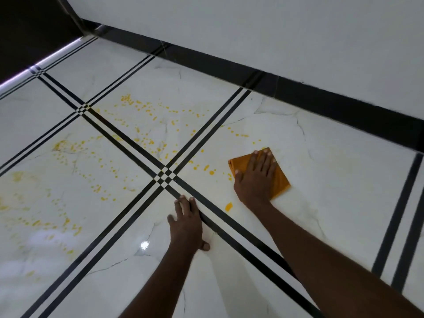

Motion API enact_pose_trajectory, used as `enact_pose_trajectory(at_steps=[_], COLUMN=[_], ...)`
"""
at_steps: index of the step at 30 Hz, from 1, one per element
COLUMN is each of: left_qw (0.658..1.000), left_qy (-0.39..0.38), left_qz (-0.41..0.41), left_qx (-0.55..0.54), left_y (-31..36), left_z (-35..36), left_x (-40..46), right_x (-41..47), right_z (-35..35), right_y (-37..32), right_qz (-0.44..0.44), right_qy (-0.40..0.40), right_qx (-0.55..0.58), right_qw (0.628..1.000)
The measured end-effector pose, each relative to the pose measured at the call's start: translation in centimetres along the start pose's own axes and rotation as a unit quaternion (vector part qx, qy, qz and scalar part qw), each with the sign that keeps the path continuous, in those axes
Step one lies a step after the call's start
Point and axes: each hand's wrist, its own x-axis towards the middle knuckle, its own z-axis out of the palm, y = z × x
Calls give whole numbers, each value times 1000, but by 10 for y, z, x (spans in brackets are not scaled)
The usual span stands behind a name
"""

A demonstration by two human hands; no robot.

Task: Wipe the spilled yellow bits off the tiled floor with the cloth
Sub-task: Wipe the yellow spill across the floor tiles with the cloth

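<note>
Head view: glossy white marble-look tiled floor with black double-line borders ran to a black skirting under a white wall. Yellow bits were scattered left of the folded orange cloth. Right hand pressed flat on the cloth, fingers straight. Left hand lay flat on bare tile.

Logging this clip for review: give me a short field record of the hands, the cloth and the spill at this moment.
right hand: pressed flat on the orange cloth, fingers spread
left hand: flat on the tiled floor, holds nothing
cloth: folded, lying on the floor
yellow bits: scattered mostly left of the cloth across several tiles
nearest blob: beside the right wrist
progress: most of the spill unwiped
</note>
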Motion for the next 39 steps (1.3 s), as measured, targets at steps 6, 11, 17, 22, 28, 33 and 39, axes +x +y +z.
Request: enact_pose_trajectory(at_steps=[6, 11, 17, 22, 28, 33, 39], left_qw=[1000, 999, 995, 993, 992, 992, 988], left_qy=[17, 6, 7, 18, -22, -20, -12], left_qz=[-5, 14, 27, -18, -39, -35, -36], left_qx=[11, -29, -92, -115, -115, -116, -147], left_y=[-3, -14, -23, -49, -54, -54, -56], left_z=[4, 8, 12, -2, -5, -3, -3], left_x=[-1, 0, 1, 19, 31, 38, 33], right_x=[-36, 43, 51, -37, 86, 147, 17], right_z=[-4, -17, 14, 2, -8, 14, 12], right_y=[107, 127, -38, 36, 56, -59, -37], right_qz=[-26, 138, -125, -215, -72, -79, -319], right_qy=[23, 10, -11, -28, -12, -15, -57], right_qx=[-3, 19, -4, -8, -27, -13, -34], right_qw=[999, 990, 992, 976, 997, 997, 946])
